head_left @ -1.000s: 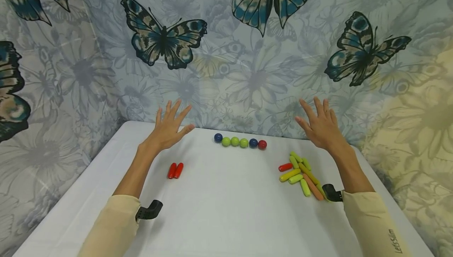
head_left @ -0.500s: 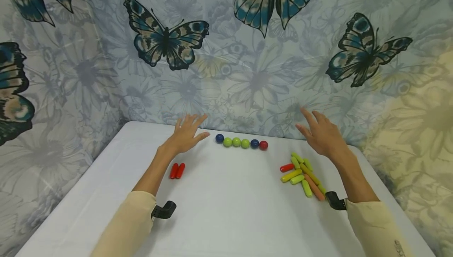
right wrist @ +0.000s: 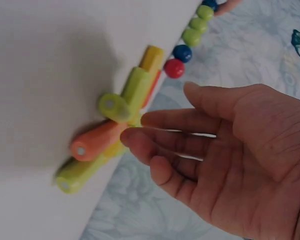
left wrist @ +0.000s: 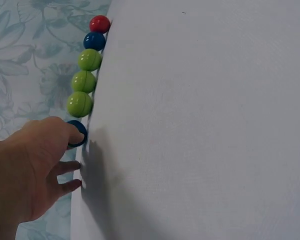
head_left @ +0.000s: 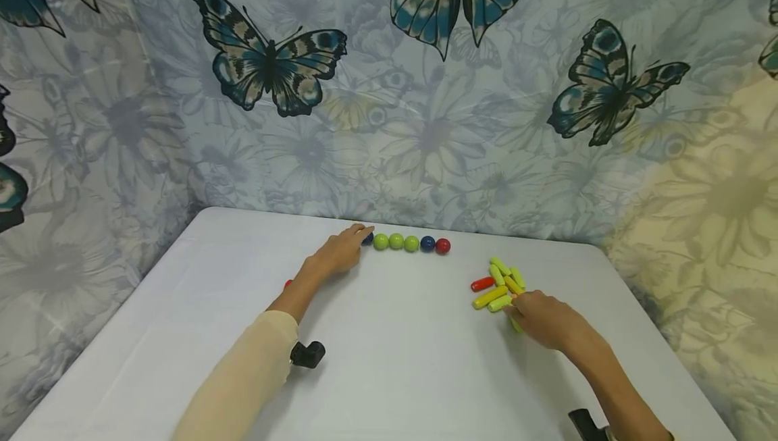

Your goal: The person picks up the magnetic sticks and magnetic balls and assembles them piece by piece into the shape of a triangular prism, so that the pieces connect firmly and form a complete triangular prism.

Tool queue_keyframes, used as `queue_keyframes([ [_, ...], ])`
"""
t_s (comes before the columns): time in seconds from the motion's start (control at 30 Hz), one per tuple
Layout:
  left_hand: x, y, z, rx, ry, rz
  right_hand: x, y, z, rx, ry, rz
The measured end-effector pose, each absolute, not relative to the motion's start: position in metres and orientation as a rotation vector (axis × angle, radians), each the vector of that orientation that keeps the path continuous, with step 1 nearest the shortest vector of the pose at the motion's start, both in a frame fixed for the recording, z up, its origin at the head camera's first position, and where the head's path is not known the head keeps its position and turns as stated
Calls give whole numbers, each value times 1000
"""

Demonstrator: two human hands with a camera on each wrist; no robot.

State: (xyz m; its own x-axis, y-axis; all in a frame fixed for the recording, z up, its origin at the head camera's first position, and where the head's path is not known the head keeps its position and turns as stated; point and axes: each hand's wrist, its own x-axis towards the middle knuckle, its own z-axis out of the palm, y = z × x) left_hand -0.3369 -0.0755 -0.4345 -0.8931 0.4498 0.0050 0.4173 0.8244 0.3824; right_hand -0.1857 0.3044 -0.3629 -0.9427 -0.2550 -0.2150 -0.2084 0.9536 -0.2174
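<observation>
My left hand [head_left: 342, 250] is at the far edge of the white table, on the leftmost ball of a row. In the left wrist view its thumb and a mostly hidden finger pinch this blue ball [left wrist: 81, 125]; two other fingers stick out below. To its right run green balls [head_left: 396, 242], another blue ball [head_left: 428, 244] and a red ball [head_left: 443, 246]. Low over a pile of short rounded sticks, my right hand [head_left: 550, 319] has loosely bent fingers. An orange stick [right wrist: 97, 141] and a light green stick [right wrist: 114, 107] lie by its fingertips, nothing visibly gripped.
A red stick [head_left: 483, 283] and a yellow stick [head_left: 489, 297] lie on the pile's left side. My left forearm nearly hides a red piece [head_left: 288, 283]. Butterfly-patterned cloth [head_left: 425, 123] stands behind the white table [head_left: 389, 360].
Both hands were raised with spread fingers. The left has moved right and down onto the blue ball. The right has come down and back towards me, over the stick pile.
</observation>
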Motion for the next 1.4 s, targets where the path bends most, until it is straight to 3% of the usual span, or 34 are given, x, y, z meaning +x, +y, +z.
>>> queue_keyframes([
  [0.63,-306,-93,-420,750,3008,438,-187,305,-394,-429,2771,-248],
  [1.03,-225,-80,-398,814,2769,892,-203,222,-371,-999,2743,-268],
  [1.4,-200,-78,-434,898,2713,833,-218,156,-381,-1130,2568,-230],
])
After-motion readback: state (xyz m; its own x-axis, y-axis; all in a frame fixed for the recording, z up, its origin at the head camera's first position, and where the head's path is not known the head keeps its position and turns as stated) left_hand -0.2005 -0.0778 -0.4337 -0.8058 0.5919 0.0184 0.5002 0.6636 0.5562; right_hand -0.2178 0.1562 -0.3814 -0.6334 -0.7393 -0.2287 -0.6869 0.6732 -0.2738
